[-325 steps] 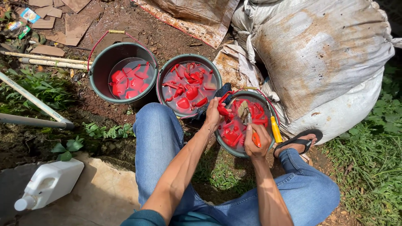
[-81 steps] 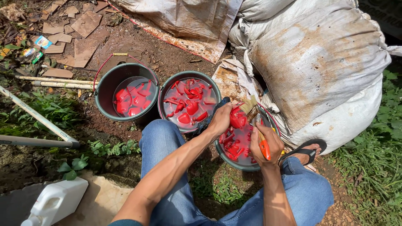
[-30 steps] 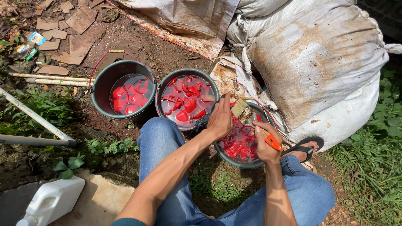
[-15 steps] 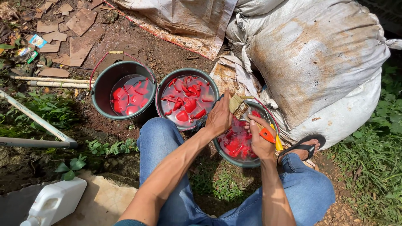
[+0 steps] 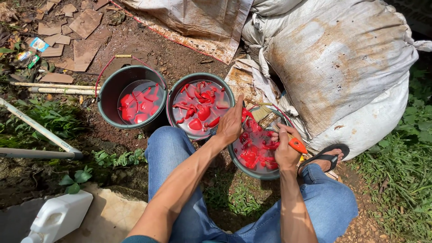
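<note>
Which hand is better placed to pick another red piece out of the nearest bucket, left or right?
Left, most likely. The left hand is empty and hovers over the nearest bucket, right above the red pieces. The right hand is taken up with the orange-handled brush.

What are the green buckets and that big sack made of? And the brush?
The buckets look like smooth, dark green plastic with thin wire handles. The big sack seems to be woven plastic cloth, white and stained brown. The brush in the right hand has pale bristles and a glossy orange handle, probably plastic.
</note>
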